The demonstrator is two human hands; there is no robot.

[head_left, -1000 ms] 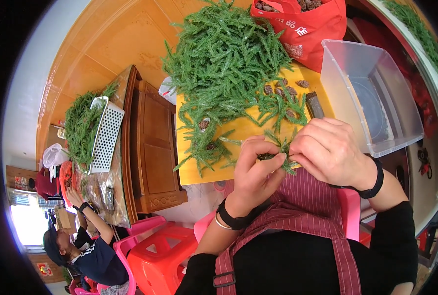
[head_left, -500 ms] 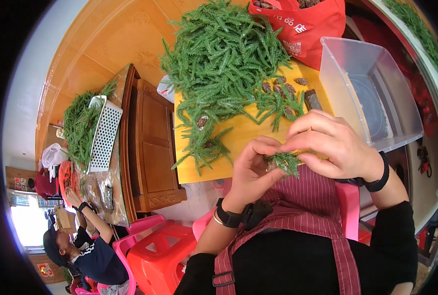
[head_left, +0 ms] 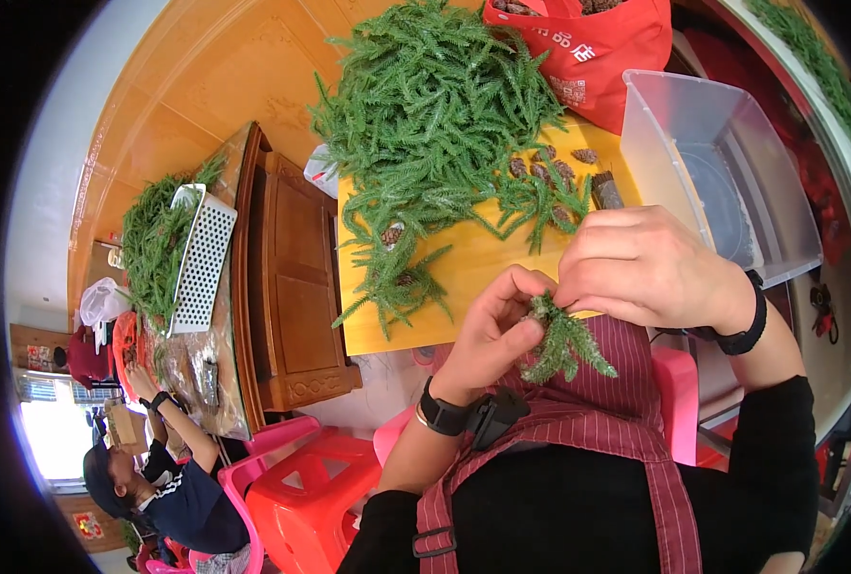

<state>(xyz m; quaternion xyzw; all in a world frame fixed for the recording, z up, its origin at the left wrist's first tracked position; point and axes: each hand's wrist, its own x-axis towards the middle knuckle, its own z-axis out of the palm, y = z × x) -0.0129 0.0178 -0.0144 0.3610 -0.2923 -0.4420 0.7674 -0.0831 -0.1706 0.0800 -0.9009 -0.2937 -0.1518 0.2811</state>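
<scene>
Above my apron, a small artificial pine sprig (head_left: 571, 352) hangs with its green needles pointing down and right. My left hand (head_left: 494, 330) is closed around its upper end, thumb and fingers pinching it. The fingers of my right hand (head_left: 641, 268) are pressed together at the same end, next to the left fingertips; exactly what they pinch there is mostly hidden. Beyond my hands, several pine cones (head_left: 562, 172) and a dark bundle of thin sticks or wires (head_left: 605, 189) lie on the yellow table (head_left: 488, 277). A cone-trimmed pine sprig (head_left: 402, 277) rests at the table's left edge.
A large heap of pine branches (head_left: 435, 105) covers the table's far side. Behind it stands a red bag of cones (head_left: 588, 57); a clear plastic bin (head_left: 712, 172) is at right. Leftward are a white perforated basket (head_left: 206, 263), a red stool (head_left: 311, 488) and a seated co-worker (head_left: 182, 497).
The sprig has turned in my fingers, and more of its needles now show below my hands. My right hand has rolled over, its back now facing up, with fingers closer to the left.
</scene>
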